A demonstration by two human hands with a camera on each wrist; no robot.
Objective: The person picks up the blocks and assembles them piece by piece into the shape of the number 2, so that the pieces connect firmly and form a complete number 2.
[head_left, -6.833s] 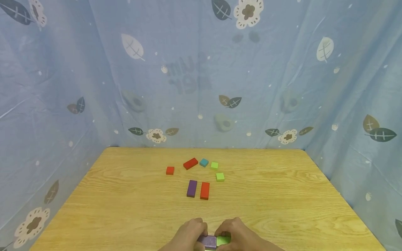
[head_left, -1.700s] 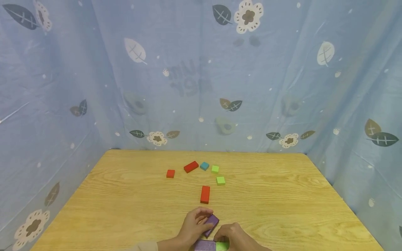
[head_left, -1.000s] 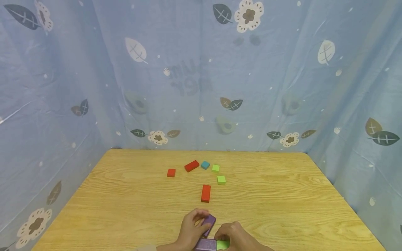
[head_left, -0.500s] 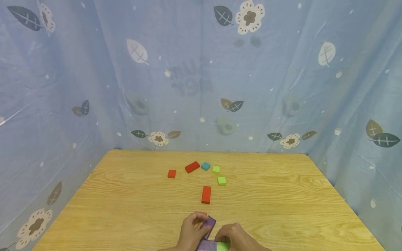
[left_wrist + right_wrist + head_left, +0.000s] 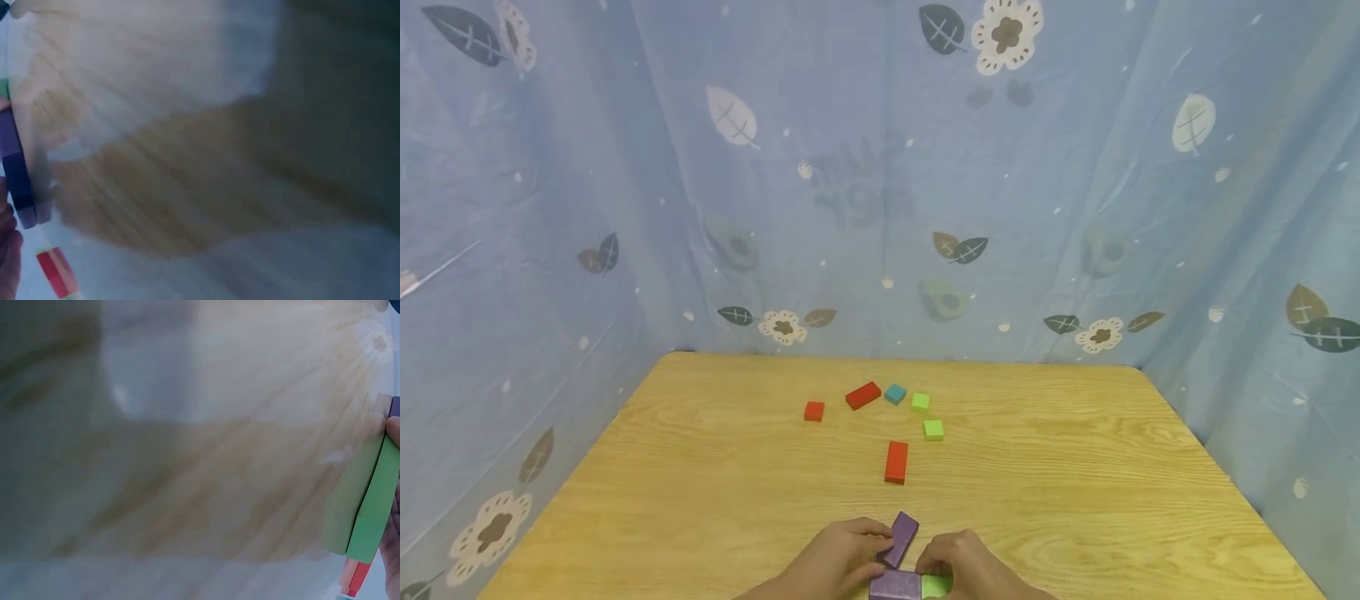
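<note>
At the front edge in the head view, my right hand [image 5: 973, 571] holds a light green block [image 5: 935, 586], whose end meets a purple block [image 5: 895, 586]. The right wrist view shows a fingertip on the green block [image 5: 373, 503] near that joint. A second purple block [image 5: 901, 539] lies slanted just beyond the first, its near end at the first block's far edge. My left hand [image 5: 838, 558] is at its left side, fingers extended and fingertips touching or very close to it. The left wrist view has this darker purple block [image 5: 19, 182] in line with the other.
Beyond the hands on the wooden table [image 5: 700, 500] lie a red oblong block [image 5: 896, 462], another red oblong [image 5: 863, 396], a small red block [image 5: 814, 411], a blue block [image 5: 895, 394] and two light green blocks [image 5: 921, 403]. Blue patterned curtains [image 5: 880, 208] surround the table.
The second purple block came from the table's middle to beside the first, carried by my left hand. Now the left fingers have loosened and drawn left. My right hand stays on the green block.
</note>
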